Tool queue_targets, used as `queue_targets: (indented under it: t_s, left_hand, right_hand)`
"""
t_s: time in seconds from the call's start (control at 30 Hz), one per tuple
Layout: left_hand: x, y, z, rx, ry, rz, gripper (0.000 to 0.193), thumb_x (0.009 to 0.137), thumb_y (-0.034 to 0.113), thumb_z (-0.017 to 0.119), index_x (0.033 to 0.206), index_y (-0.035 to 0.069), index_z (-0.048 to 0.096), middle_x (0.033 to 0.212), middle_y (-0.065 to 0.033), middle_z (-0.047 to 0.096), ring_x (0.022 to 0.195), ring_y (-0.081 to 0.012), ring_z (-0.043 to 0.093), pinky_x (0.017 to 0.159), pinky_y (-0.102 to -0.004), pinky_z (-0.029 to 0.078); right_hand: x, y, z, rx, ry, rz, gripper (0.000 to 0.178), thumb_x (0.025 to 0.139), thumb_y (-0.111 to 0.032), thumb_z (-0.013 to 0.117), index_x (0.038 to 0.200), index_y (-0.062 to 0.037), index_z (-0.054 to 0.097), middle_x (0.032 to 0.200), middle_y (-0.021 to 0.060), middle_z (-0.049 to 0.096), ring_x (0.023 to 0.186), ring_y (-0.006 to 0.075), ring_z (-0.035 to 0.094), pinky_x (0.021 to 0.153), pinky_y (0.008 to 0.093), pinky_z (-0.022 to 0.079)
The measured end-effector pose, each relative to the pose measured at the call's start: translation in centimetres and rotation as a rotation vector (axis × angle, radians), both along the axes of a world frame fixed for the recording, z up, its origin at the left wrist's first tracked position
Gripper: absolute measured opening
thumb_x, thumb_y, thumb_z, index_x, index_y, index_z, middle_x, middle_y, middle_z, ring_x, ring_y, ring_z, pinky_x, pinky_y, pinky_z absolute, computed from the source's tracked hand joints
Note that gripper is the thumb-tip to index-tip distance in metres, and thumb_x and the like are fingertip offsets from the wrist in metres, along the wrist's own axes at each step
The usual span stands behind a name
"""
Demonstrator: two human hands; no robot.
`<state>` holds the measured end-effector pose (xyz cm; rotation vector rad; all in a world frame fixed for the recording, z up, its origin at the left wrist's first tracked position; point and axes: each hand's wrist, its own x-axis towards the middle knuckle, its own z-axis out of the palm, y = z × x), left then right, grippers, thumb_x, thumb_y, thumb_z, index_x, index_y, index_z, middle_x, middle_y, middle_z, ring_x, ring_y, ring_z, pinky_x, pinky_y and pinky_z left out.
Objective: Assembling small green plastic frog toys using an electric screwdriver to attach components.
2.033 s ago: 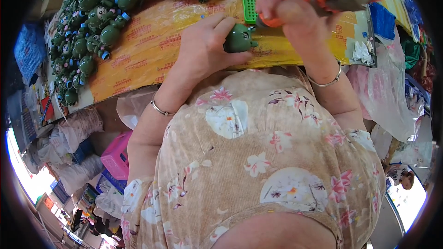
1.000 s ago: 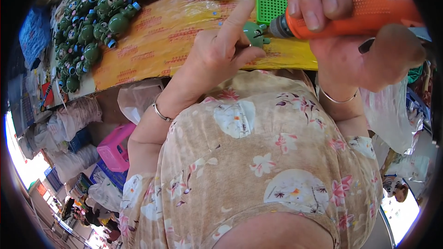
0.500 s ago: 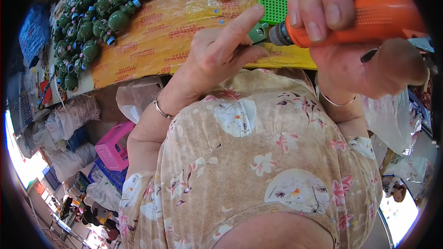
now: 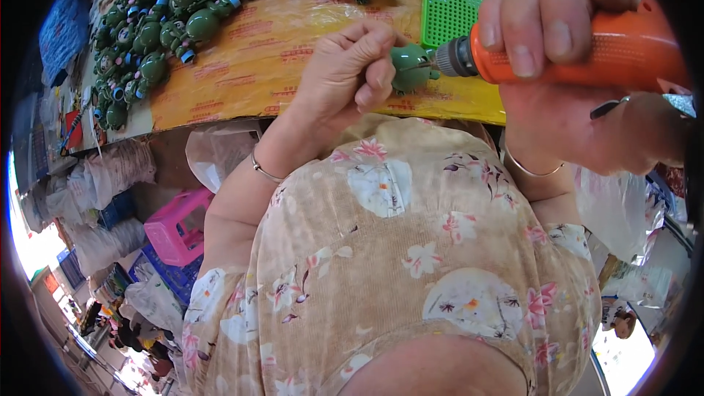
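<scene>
My right hand (image 4: pixel 550 37) is wrapped around an orange electric screwdriver (image 4: pixel 623 48) with a grey collar, held level over the table. Its thin bit points left and meets a shiny dark-green toy figure (image 4: pixel 411 73), though the exact contact point is too small to make out. At the toy's left end, the curled fingers of my left hand (image 4: pixel 352 70) close on it and hide that part. Many similar green toy figures (image 4: pixel 202 26), with pale blue and pink parts, lie heaped at the far left of the table.
A green perforated tray (image 4: pixel 447 22) holding small metal pieces lies beyond the screwdriver. Brown printed tape covers the tabletop (image 4: pixel 242 73). A pink plastic stool (image 4: pixel 176 227) and a blue crate stand below left, near plastic bags. A blue bundle (image 4: pixel 62 37) sits at the far left.
My left hand has gone from an extended index finger to curled fingers. More of the green toy now shows beside it. The screwdriver has shifted slightly right and nearer.
</scene>
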<state>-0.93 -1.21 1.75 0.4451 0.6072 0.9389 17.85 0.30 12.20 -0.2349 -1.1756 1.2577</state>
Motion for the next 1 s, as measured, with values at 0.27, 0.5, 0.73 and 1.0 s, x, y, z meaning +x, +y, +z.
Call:
queue_targets:
  t_s: [0.27, 0.5, 0.73, 1.0]
  left_hand:
    - [0.0, -0.1, -0.3, -0.064, -0.147, -0.099, 0.026, 0.106, 0.024, 0.060, 0.112, -0.001, 0.062, 0.058, 0.0014, 0.048, 0.044, -0.0062, 0.036, 0.039, -0.0221, 0.028]
    - [-0.1, -0.4, -0.7, -0.053, -0.297, -0.152, 0.025, 0.108, 0.022, 0.056, 0.115, -0.001, 0.062, 0.057, 0.0026, 0.043, 0.044, -0.0056, 0.034, 0.039, -0.0211, 0.027]
    - [0.2, -0.4, -1.1, -0.060, -0.366, -0.182, 0.025, 0.109, 0.022, 0.054, 0.115, -0.002, 0.062, 0.057, 0.0030, 0.042, 0.044, -0.0055, 0.034, 0.039, -0.0213, 0.027]
    - [0.4, -0.4, -0.9, -0.046, -0.311, -0.183, 0.029, 0.110, 0.024, 0.052, 0.116, -0.003, 0.062, 0.056, 0.0018, 0.044, 0.043, -0.0072, 0.036, 0.039, -0.0224, 0.028]
  right_hand:
    - [-1.9, -1.8, 0.5, -0.208, 0.163, -0.085, 0.066, 0.092, -0.065, 0.066, 0.124, -0.0101, 0.050, 0.080, 0.0024, 0.060, 0.064, 0.0187, 0.061, 0.064, 0.0377, 0.055]
    - [-1.6, -1.4, 0.1, -0.142, -0.040, -0.110, 0.062, 0.091, -0.062, 0.070, 0.121, -0.0109, 0.051, 0.079, 0.0036, 0.061, 0.063, 0.0200, 0.060, 0.063, 0.0386, 0.053]
    - [-0.7, -0.3, -1.0, -0.088, -0.211, -0.136, 0.059, 0.090, -0.058, 0.074, 0.118, -0.0116, 0.052, 0.079, 0.0046, 0.061, 0.063, 0.0210, 0.059, 0.062, 0.0394, 0.052]
    - [2.2, 1.1, -4.1, -0.040, -0.259, -0.026, 0.046, 0.095, -0.048, 0.071, 0.116, -0.0127, 0.051, 0.077, 0.0063, 0.060, 0.061, 0.0223, 0.058, 0.063, 0.0391, 0.051]
